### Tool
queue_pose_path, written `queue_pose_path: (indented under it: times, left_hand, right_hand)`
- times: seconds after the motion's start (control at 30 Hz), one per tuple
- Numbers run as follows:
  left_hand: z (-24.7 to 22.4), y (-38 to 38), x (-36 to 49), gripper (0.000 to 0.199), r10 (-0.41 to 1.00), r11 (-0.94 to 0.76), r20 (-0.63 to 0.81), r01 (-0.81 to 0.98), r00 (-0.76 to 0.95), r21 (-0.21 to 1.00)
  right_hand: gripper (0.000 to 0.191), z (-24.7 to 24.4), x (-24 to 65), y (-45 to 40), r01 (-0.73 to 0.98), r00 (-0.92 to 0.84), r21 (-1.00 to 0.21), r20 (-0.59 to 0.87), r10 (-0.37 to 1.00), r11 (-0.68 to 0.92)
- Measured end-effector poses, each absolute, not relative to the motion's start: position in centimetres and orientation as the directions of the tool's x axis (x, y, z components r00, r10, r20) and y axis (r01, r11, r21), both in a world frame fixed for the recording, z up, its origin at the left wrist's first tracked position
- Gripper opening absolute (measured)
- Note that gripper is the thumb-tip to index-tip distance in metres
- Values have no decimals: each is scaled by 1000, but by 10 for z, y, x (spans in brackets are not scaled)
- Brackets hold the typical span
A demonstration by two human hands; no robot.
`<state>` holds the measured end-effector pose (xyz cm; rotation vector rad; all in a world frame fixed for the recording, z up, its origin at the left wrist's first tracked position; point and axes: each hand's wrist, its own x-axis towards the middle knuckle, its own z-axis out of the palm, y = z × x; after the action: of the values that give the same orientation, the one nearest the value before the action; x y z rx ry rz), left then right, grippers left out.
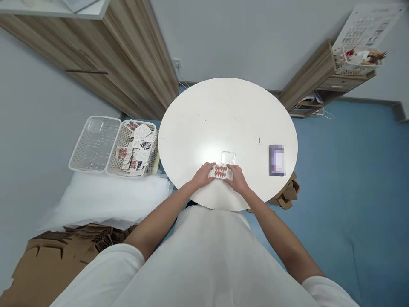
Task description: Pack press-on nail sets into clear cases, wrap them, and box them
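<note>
A card with two rows of small reddish nail-shaped pieces (220,171) lies at the near part of the round white table (230,111), in or over the base of a clear plastic box. The box's clear lid (228,157) stands open on the far side. My left hand (203,175) pinches the card's left edge between thumb and fingers. At the right edge, my right hand (237,178) grips the card and box in the same way. Whether the fingers hold the card alone or the box too is hard to tell.
A purple pixelated item (276,160) lies at the table's right. Left of the table are a basket of cards (132,149), a basket of clear boxes (95,143), white sheets (111,198) and flattened cardboard (54,264). Cabinets (128,55) stand behind.
</note>
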<state>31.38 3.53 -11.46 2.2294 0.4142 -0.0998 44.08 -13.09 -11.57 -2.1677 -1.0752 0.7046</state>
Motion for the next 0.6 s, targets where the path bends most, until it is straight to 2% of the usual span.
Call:
queue_pose_path:
  times: [0.33,0.6]
  left_hand:
    - [-125,10,338,58,247,-723,-353,414,903,553]
    - [-131,8,346,58,257,-711,-417,463,872,530]
  right_hand:
    - [61,-147,455,-152,520,520,-661,-258,814,-541]
    - [62,-154,459,-149,534,521,-636,-271,809,-557]
